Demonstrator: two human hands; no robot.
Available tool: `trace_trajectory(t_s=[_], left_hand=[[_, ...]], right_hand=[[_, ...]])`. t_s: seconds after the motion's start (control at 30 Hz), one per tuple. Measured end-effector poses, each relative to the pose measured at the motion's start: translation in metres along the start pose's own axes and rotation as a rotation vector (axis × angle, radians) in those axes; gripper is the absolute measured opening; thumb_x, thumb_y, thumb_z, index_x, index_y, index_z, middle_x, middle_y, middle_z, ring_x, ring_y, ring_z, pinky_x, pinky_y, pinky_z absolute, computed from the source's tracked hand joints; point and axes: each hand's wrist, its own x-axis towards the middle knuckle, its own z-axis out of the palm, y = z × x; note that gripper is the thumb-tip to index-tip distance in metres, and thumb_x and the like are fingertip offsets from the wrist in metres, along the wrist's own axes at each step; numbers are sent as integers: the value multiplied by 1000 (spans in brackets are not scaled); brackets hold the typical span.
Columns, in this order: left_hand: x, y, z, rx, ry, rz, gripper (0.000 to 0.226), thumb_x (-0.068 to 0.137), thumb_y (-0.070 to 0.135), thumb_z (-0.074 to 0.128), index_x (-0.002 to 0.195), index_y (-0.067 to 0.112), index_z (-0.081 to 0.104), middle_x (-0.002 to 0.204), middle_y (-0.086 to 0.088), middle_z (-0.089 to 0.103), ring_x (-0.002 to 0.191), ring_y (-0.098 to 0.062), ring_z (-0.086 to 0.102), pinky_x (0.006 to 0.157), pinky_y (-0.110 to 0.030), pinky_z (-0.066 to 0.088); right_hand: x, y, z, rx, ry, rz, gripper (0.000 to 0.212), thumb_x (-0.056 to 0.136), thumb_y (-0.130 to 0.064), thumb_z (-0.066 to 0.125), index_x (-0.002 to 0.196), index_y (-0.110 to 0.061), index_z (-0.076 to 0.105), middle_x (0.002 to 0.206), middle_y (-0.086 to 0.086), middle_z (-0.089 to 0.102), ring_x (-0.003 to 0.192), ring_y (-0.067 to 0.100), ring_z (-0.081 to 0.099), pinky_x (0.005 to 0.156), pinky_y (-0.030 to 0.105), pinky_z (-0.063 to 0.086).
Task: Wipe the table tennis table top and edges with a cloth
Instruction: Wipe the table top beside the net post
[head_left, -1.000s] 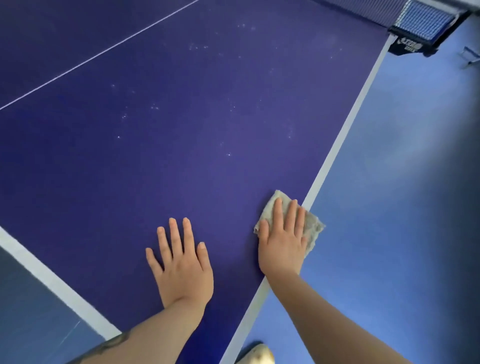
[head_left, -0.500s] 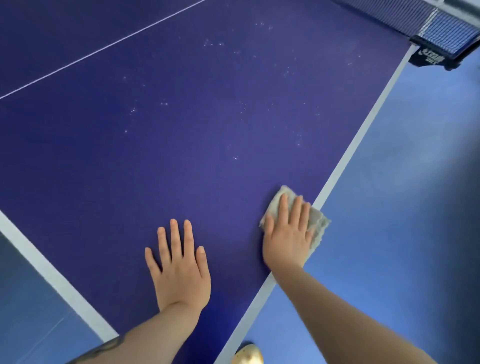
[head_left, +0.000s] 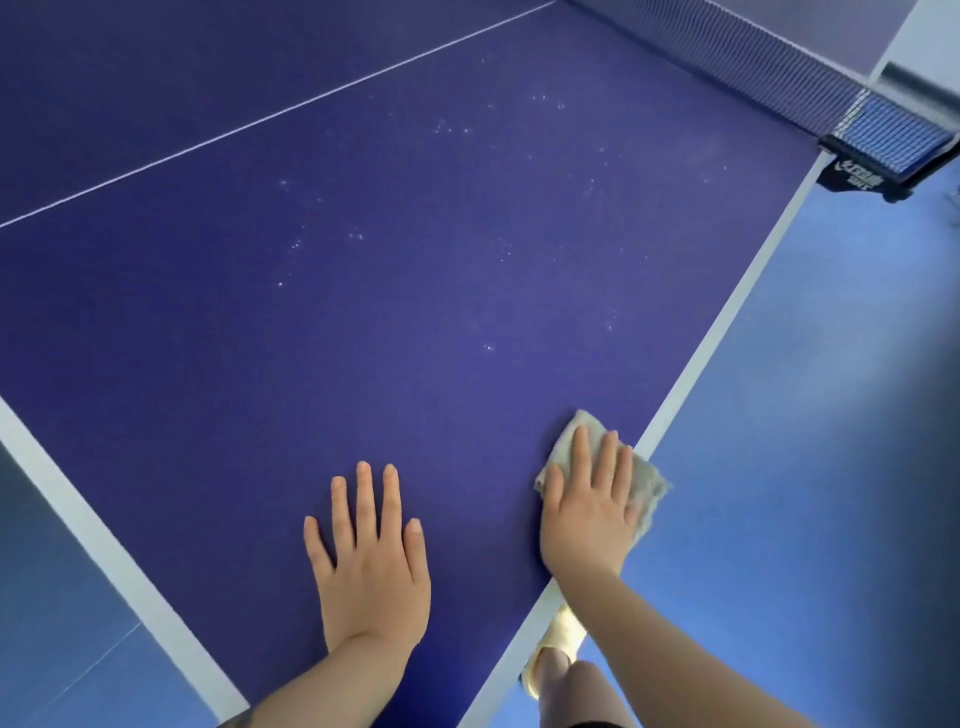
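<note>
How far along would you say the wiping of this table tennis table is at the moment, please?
Done: the dark stretch around the left hand shows no specks. In hand: the right hand presses the grey cloth flat at the white side edge line, the left resting flat on the table top. Left: white specks dot the surface toward the net, and most of that edge.

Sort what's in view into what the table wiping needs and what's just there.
Needed: cloth under the flat right hand; table top with white specks; white side edge; left hand resting flat on the top.

Just there: net; net clamp; blue floor.
</note>
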Motion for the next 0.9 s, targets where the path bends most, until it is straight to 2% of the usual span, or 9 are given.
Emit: trace_trajectory(t_s=[0.1, 0.23, 0.33, 0.43, 0.5, 0.63, 0.73, 0.8, 0.9], left_hand=[[0, 1, -4, -16, 1, -4, 60, 97, 40, 22, 151, 17, 34, 156, -8, 34, 144, -30, 29, 112, -58, 23], [12, 8, -13, -25, 32, -33, 59, 93, 41, 29, 143, 18, 48, 143, -11, 50, 132, -32, 44, 105, -55, 31], [38, 29, -18, -107, 5, -184, 54, 98, 46, 35, 148, 24, 41, 149, -10, 40, 135, -30, 33, 109, -53, 28], [63, 53, -14, -130, -89, -293, 60, 102, 48, 23, 154, 36, -3, 164, -2, -3, 150, -26, -5, 118, -52, 0], [72, 65, -12, -123, -66, -368, 58, 102, 46, 14, 153, 37, -12, 163, 1, -14, 149, -26, -15, 118, -54, -5], [77, 73, -6, -98, 4, -417, 57, 101, 43, 15, 155, 34, -2, 164, -2, -3, 150, -27, -9, 118, -57, -2], [80, 73, -2, -78, 55, -422, 53, 103, 37, 21, 155, 32, 11, 163, -4, 13, 149, -30, 5, 116, -59, 5], [82, 73, 0, -35, 35, -426, 54, 102, 39, 16, 155, 32, 11, 163, -4, 15, 149, -31, 7, 116, -60, 8], [83, 73, 0, -10, -19, -454, 59, 99, 49, 5, 155, 34, -3, 164, -1, 2, 150, -29, -5, 118, -59, 4]], right_hand=[[-26, -35, 17, -58, -53, -384, 61, 98, -49, 13, 157, -35, 14, 166, -3, 3, 153, 19, 2, 119, 48, 16], [31, -77, 13, -123, -191, -735, 59, 99, -48, 10, 157, -38, 3, 166, -8, -10, 151, 14, -16, 121, 44, -3], [78, -68, -6, -135, -185, -555, 56, 105, -45, 19, 157, -40, 1, 165, -11, -13, 151, 12, -17, 123, 47, 0], [81, -36, -12, -77, -151, -274, 57, 104, -47, 13, 157, -39, -4, 166, -8, -14, 151, 15, -16, 123, 49, 4], [59, -27, -6, -128, -126, -352, 62, 97, -52, 3, 157, -38, -4, 166, -6, -12, 152, 17, -13, 122, 51, 10], [47, -48, 8, -156, -92, -711, 57, 100, -48, 23, 155, -33, 28, 163, 1, 24, 151, 22, 19, 113, 48, 22], [87, -86, 7, -192, -195, -949, 57, 102, -49, 17, 157, -36, 11, 167, -4, 2, 153, 17, -5, 120, 46, 3], [126, -103, 1, -178, -242, -906, 57, 104, -47, 19, 157, -37, 2, 166, -8, -10, 151, 15, -16, 123, 47, -1], [168, -89, -14, -135, -187, -620, 57, 106, -45, 21, 158, -37, 0, 166, -7, -11, 152, 16, -15, 123, 51, 4]])
